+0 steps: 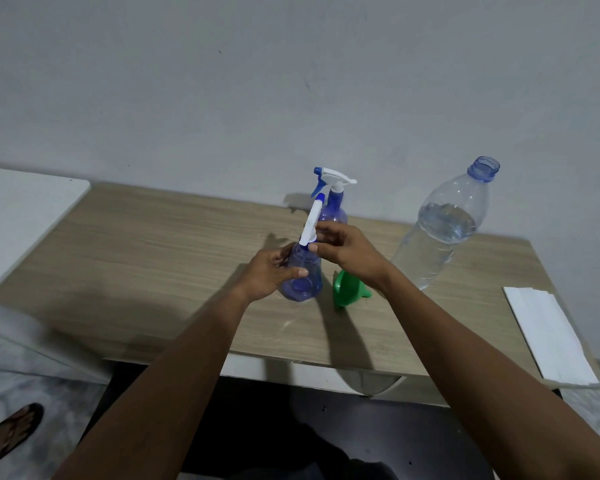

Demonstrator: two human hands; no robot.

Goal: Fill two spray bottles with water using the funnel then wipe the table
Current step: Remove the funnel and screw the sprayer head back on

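Observation:
A blue spray bottle stands near the middle of the wooden table. My left hand grips its body from the left. My right hand is closed on its white trigger head at the neck. Behind it, by the wall, a second blue spray bottle stands upright with its white head on. A green funnel lies on its side just right of the held bottle, under my right wrist. A large clear water bottle, uncapped and partly full, stands at the right.
A folded white cloth or paper lies at the table's right front corner. A white surface adjoins the table on the left. The wall runs close behind the table. A sandalled foot shows on the floor at lower left.

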